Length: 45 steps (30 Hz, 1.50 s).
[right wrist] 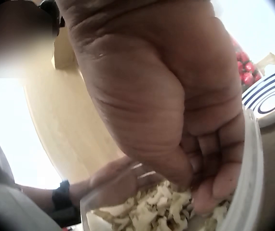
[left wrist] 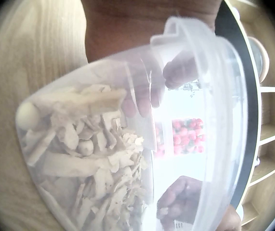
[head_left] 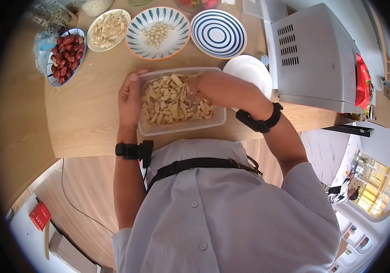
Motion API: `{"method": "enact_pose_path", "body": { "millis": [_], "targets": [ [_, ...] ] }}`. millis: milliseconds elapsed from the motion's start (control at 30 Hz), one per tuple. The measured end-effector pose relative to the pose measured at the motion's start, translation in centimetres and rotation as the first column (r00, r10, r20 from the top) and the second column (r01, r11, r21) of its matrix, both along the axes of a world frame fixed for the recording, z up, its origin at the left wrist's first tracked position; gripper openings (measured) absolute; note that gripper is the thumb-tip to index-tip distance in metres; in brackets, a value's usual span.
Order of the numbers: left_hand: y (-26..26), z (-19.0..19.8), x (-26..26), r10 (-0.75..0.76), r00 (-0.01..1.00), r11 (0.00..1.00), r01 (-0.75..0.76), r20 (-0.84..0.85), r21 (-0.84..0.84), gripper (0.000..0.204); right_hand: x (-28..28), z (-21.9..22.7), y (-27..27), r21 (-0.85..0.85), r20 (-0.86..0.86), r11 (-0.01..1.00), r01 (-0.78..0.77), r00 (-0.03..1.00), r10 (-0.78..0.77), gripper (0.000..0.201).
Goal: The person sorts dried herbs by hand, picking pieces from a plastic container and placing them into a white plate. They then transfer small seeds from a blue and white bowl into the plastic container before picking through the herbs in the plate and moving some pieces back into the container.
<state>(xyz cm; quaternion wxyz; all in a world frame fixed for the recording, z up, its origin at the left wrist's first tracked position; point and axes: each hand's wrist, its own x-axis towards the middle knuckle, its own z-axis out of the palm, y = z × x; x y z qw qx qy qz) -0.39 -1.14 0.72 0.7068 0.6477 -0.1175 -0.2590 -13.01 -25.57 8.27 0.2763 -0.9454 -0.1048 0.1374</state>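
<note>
A clear plastic container point(head_left: 183, 129), partly filled with pale dried slices point(head_left: 170, 98), sits near the table's front edge. My left hand point(head_left: 130, 98) grips its left wall, thumb at the rim; the fingers show through the plastic in the left wrist view. A round white seed point(left wrist: 29, 115) lies in a lower corner among the slices. Reaching over the right side, my right hand point(right wrist: 166, 110) has bent fingers down in the slices. A small pale spot shows by its fingertips in the left wrist view; I cannot tell whether they hold a piece.
Behind the container stand a plate of pale round seeds point(head_left: 157, 13), a plate of slices point(head_left: 96, 45) and a blue-ringed plate point(head_left: 219, 34). Red dates in a dish point(head_left: 80, 32) are at left. A white plate point(head_left: 252, 73) and a grey appliance point(head_left: 317, 59) stand at right.
</note>
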Motion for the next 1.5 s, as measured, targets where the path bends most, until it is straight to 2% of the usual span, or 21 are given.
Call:
{"method": "enact_pose_path", "body": {
  "millis": [67, 167, 267, 367, 400, 533, 633, 733, 833, 1033, 1133, 1233, 1367, 1433, 1500],
  "targets": [
    [0.0, -0.2, 0.0, 0.004, 1.000, 1.000, -0.004, -0.006, 0.000, 0.041, 1.3, 1.7, -0.9, 0.106, -0.034, 0.994, 0.034, 0.999, -0.031, 0.013],
    [0.0, 0.1, 0.0, -0.007, 1.000, 1.000, 0.007, -0.014, 0.011, 0.042, 3.6, 3.0, -1.1, 0.374, -0.097, 0.891, 0.258, 0.966, -0.239, 0.010],
    [-0.2, -0.1, 0.0, 0.007, 1.000, 1.000, -0.007, 0.013, 0.016, 0.042, 6.2, 1.7, -1.0, 0.359, 0.072, 0.882, 0.305, 0.933, -0.352, 0.012],
    [0.0, -0.6, 0.0, -0.002, 1.000, 1.000, 0.002, -0.005, -0.029, 0.043, 8.3, -1.3, -1.3, 0.228, 0.337, 0.941, 0.250, 0.887, -0.317, 0.015],
    [0.0, -0.5, 0.1, -0.001, 1.000, 1.000, 0.001, -0.002, -0.011, 0.043, 8.1, -1.7, -1.1, 0.187, 0.435, 0.948, 0.258, 0.843, -0.316, 0.018],
    [0.2, -0.1, 0.0, -0.001, 1.000, 1.000, 0.001, -0.006, 0.011, 0.043, 6.3, 0.1, -0.3, 0.230, 0.436, 0.925, 0.303, 0.818, -0.376, 0.016],
    [0.0, 0.0, 0.0, -0.010, 1.000, 1.000, 0.009, -0.028, -0.006, 0.043, 3.7, 2.4, 0.3, 0.259, 0.191, 0.935, 0.241, 0.936, -0.295, 0.007],
    [0.0, 0.0, -0.1, -0.002, 1.000, 1.000, 0.002, -0.025, -0.007, 0.043, 1.2, 0.6, 0.6, -0.079, 0.191, 0.997, 0.012, 0.982, 0.004, 0.004],
    [-0.1, -0.1, 0.0, 0.000, 1.000, 1.000, 0.000, -0.002, -0.004, 0.042, -0.4, -0.7, 2.1, -0.320, 0.064, 0.936, -0.146, 0.983, 0.175, 0.006],
    [0.0, 0.0, 0.0, -0.001, 1.000, 1.000, 0.001, -0.013, -0.006, 0.041, -2.2, -3.1, 2.9, -0.249, 0.147, 0.955, -0.159, 0.969, 0.200, 0.007],
    [-0.1, 0.1, 0.0, -0.004, 1.000, 1.000, 0.004, -0.003, -0.007, 0.041, -2.4, -3.6, 2.9, -0.307, 0.105, 0.936, -0.171, 0.972, 0.212, 0.009],
    [0.0, -0.1, 0.0, -0.001, 1.000, 1.000, 0.001, 0.011, -0.007, 0.042, -2.0, -2.9, 2.3, -0.256, 0.004, 0.956, -0.143, 0.989, 0.149, 0.011],
    [0.0, -0.3, 0.1, 0.012, 1.000, 1.000, -0.012, -0.008, -0.003, 0.042, 0.2, 0.6, 0.6, 0.082, -0.021, 0.996, -0.036, 0.999, 0.038, 0.013],
    [0.0, -0.1, 0.0, 0.007, 1.000, 1.000, -0.007, -0.003, 0.009, 0.042, 1.7, 2.5, -0.3, 0.231, -0.008, 0.973, 0.018, 1.000, -0.017, 0.015],
    [0.0, 0.0, 0.0, 0.002, 1.000, 1.000, -0.002, 0.004, 0.024, 0.042, 3.2, 2.5, -0.6, 0.399, -0.008, 0.895, 0.201, 0.976, -0.216, 0.016]
  ]
}}
